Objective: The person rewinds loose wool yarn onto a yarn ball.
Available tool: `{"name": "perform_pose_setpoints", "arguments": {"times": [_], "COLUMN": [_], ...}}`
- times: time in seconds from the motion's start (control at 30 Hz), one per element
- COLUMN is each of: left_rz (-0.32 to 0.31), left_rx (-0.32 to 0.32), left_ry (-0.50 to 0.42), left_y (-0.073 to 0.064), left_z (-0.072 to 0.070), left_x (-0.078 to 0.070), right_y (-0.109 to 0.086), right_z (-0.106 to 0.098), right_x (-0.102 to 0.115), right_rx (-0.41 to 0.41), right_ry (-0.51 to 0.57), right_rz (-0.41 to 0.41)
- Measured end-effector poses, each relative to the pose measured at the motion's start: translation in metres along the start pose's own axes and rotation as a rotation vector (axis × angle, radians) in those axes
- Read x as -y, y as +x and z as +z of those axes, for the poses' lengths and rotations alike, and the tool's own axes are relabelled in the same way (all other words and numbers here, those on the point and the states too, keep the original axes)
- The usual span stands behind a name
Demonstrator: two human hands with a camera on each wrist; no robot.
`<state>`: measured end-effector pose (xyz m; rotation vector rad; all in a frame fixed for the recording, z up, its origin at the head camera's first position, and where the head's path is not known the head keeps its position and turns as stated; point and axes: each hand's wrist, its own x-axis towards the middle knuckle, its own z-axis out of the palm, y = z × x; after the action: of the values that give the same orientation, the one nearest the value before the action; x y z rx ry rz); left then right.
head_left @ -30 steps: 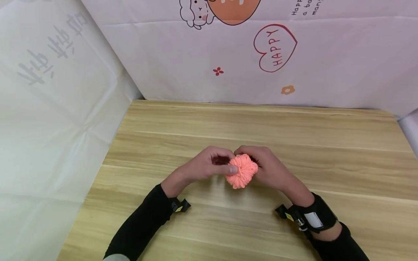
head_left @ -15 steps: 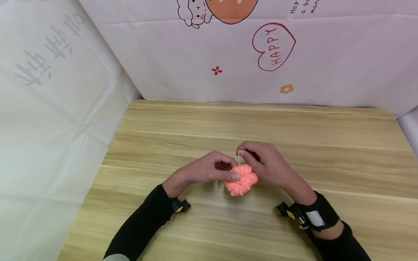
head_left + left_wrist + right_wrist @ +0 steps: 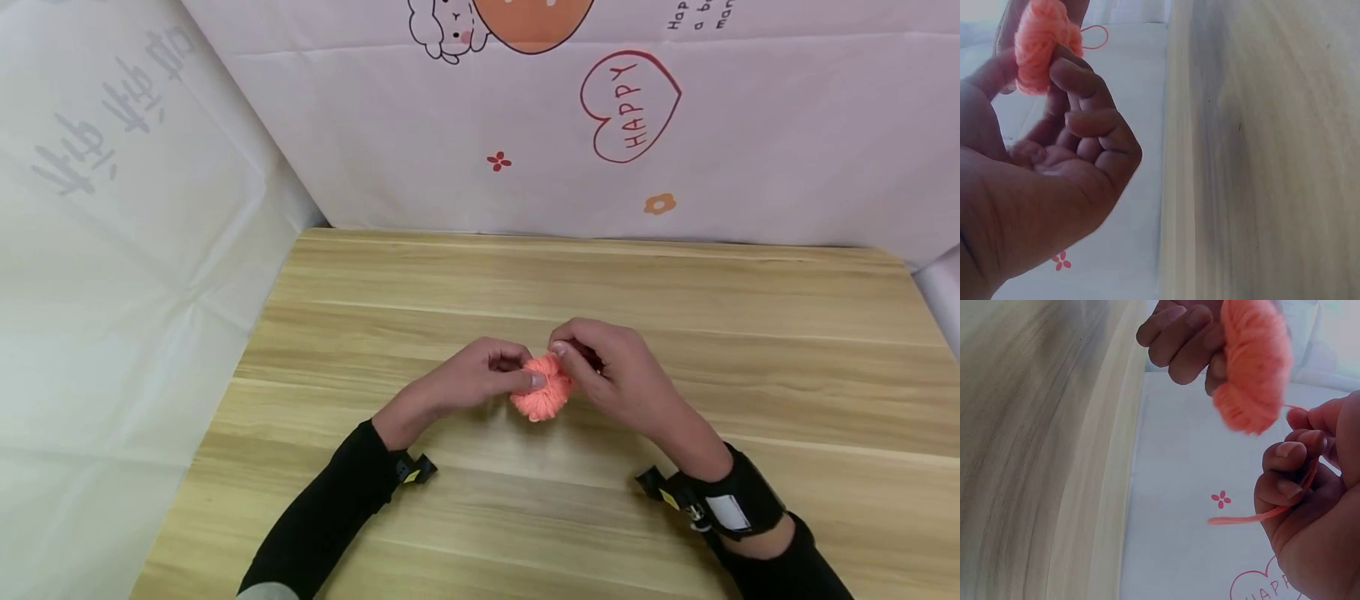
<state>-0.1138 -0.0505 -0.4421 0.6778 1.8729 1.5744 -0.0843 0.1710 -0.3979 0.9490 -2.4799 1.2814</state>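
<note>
A small coral yarn bundle [image 3: 547, 396], wound and gathered at its middle, is held above the table between both hands. My left hand [image 3: 480, 379] pinches it, thumb on the near face and fingers behind, as the left wrist view shows with the same yarn bundle [image 3: 1038, 50]. My right hand [image 3: 618, 371] pinches a yarn strand at the bundle's upper right. In the right wrist view the loose yarn tail [image 3: 1235, 520] passes through the curled fingers of the right hand [image 3: 1316, 487] and sticks out. A small yarn loop [image 3: 1099, 37] stands off the bundle in the left wrist view.
The wooden tabletop [image 3: 420, 283] lies under both hands. Behind it hangs a white printed cloth [image 3: 420, 150], and another pale sheet [image 3: 150, 317] drops along the left side. Black straps with small cameras sit on both wrists.
The right hand has come from behind the bundle to its upper right, drawing out a strand. The bundle dipped toward the person, then rose again and turned slightly; the left hand kept its pinch.
</note>
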Motion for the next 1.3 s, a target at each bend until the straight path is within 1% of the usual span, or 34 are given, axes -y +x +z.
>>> {"name": "perform_pose_setpoints", "arguments": {"times": [0.1,0.2,0.27,0.37,0.5,0.63,0.77,0.83,0.93,1.03,1.07,1.17,1.3], "left_rz": [-0.038,-0.067,-0.075,-0.080,-0.065,-0.043,-0.014,0.003,0.036,0.075,0.090,0.130,0.178], "left_rx": [-0.070,-0.158,-0.220,-0.288,-0.334,-0.378,-0.422,-0.431,-0.431,-0.419,-0.412,-0.382,-0.318], "left_ry": [0.001,0.009,0.011,-0.007,-0.065,-0.128,-0.214,-0.250,-0.284,-0.306,-0.312,-0.317,-0.318], "left_y": [0.000,0.001,0.001,0.001,0.000,0.000,0.000,-0.001,-0.001,-0.001,-0.001,-0.001,-0.002], "left_z": [-0.001,-0.002,-0.004,-0.006,-0.010,-0.015,-0.019,-0.020,-0.019,-0.018,-0.017,-0.015,-0.013], "left_x": [0.001,0.002,0.002,0.002,-0.001,-0.003,-0.005,-0.006,-0.007,-0.009,-0.010,-0.012,-0.012], "right_y": [-0.002,-0.003,-0.004,-0.003,-0.002,0.003,0.007,0.007,0.003,0.002,0.002,0.006,0.006], "right_z": [0.003,0.005,0.006,0.007,0.007,0.004,0.002,0.001,0.007,0.010,0.011,0.008,0.009], "right_x": [-0.008,-0.012,-0.013,-0.013,-0.006,0.010,0.022,0.024,0.009,0.004,0.004,0.017,0.015], "right_rx": [-0.013,-0.022,-0.024,-0.027,-0.039,-0.054,-0.065,-0.061,-0.045,-0.033,-0.032,-0.024,0.007], "right_ry": [-0.020,-0.018,-0.010,0.000,0.006,0.022,0.012,0.009,0.009,0.019,0.024,0.049,0.066], "right_rz": [0.002,-0.005,-0.013,-0.011,-0.003,-0.014,-0.014,-0.004,0.004,0.000,0.000,0.001,0.008]}}
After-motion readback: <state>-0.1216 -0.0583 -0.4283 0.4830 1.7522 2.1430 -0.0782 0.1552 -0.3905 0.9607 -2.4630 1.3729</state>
